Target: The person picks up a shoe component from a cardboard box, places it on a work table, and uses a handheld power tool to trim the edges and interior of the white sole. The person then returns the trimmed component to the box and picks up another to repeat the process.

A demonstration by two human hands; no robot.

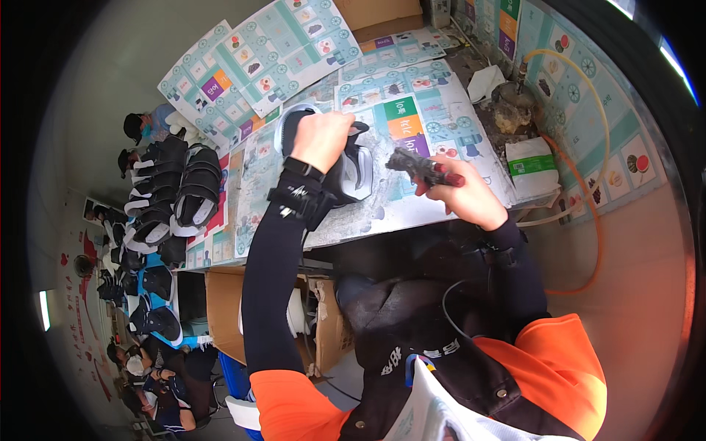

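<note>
On the table in front of me lies a black shoe (358, 175) with a pale grey-white part facing me. My left hand (323, 138) is closed over its upper side, and the fingertips are partly hidden. To the right of the shoe, my right hand (462, 192) is wrapped round pliers (413, 163) with a grimy dark head and dark-red handle ends. The head of the pliers points left toward the shoe, with a gap between them. Printed sheets cover the worktable (390, 213), which looks scuffed and dusty around the shoe.
Black shoes (195, 187) stand in rows at the left. A green-and-white packet (531, 165) and a crusted lump (512, 106) are at the right, near yellow (607, 125) and orange hoses (599, 242). A cardboard box (224, 305) sits below the table. Other people work farther left.
</note>
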